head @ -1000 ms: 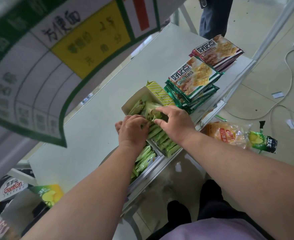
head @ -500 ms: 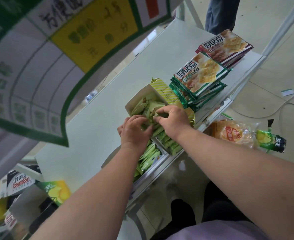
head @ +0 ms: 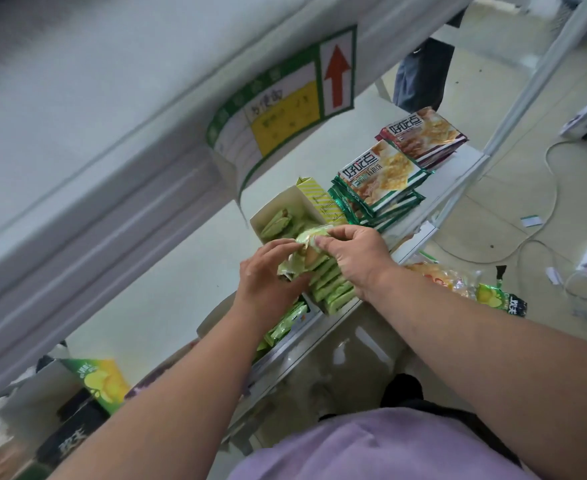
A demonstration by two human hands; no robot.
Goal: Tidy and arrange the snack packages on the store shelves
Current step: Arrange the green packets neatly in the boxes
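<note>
Price tag print blurred, perhaps unreadable; lower-left boxes cut by the edge.

A single wide-angle view from the person's head looks steeply down and forward, close over a white shelf. Both forearms reach in from the bottom edge, an upper shelf edge crosses the top left, and the floor fills the right.

Your white shelf is carrying an open cardboard box of green snack packets at its front edge. Just beside it, two stacks of cracker bags are lying flat: a green-edged stack and, farther along, a red-edged stack.
</note>
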